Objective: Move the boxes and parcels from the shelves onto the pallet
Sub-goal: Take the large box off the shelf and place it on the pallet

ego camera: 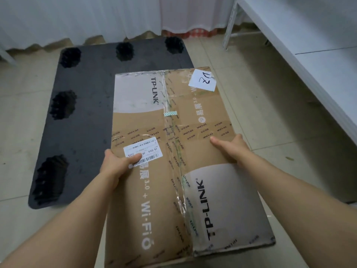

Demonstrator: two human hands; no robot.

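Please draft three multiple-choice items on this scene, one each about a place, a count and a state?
1. Where does the dark pallet lie?
A. on the tiled floor
B. on the white shelf
C. against a door

2. How many white paper labels show on the top of the cardboard box?
A. none
B. two
C. five

3. How is the box held?
A. by one hand only
B. by both hands at its side edges
C. by nobody

Answers:
1 A: floor tiles show round the pallet.
2 B: the barcode label and the handwritten label.
3 B: the left hand and the right hand each have a grip on one edge.
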